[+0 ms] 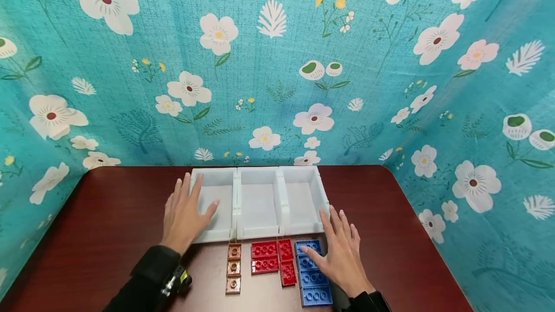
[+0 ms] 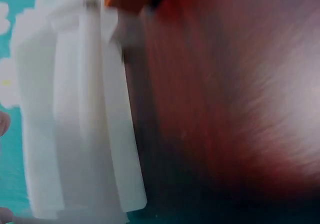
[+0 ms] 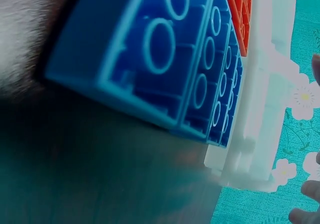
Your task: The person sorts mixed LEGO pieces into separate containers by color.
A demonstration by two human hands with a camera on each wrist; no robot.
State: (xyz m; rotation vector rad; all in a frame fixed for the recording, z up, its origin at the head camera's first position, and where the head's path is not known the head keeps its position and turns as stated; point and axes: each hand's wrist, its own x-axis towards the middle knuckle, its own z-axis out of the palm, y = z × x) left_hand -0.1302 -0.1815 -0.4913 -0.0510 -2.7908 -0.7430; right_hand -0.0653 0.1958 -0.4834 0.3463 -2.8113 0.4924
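Three white open trays [image 1: 258, 231] stand joined side by side at the back of the table. My left hand [image 1: 185, 218], fingers spread, is over the left end of the trays and holds nothing. My right hand [image 1: 342, 254] is spread at their right front corner, its thumb over the blue bricks [image 1: 315, 278]; whether it touches them I cannot tell. Several red bricks [image 1: 265, 265] lie hollow side up left of the blue ones. A column of three small brown bricks [image 1: 233, 267] lies farther left. In the right wrist view, the blue bricks [image 3: 195, 68] show their hollow undersides close up.
The dark red-brown table [image 1: 108, 225] reaches out on both sides of the trays. A teal flowered curtain [image 1: 260, 85] hangs behind its back edge and along the sides. On my left wrist sits a black band [image 1: 158, 266] with a small device.
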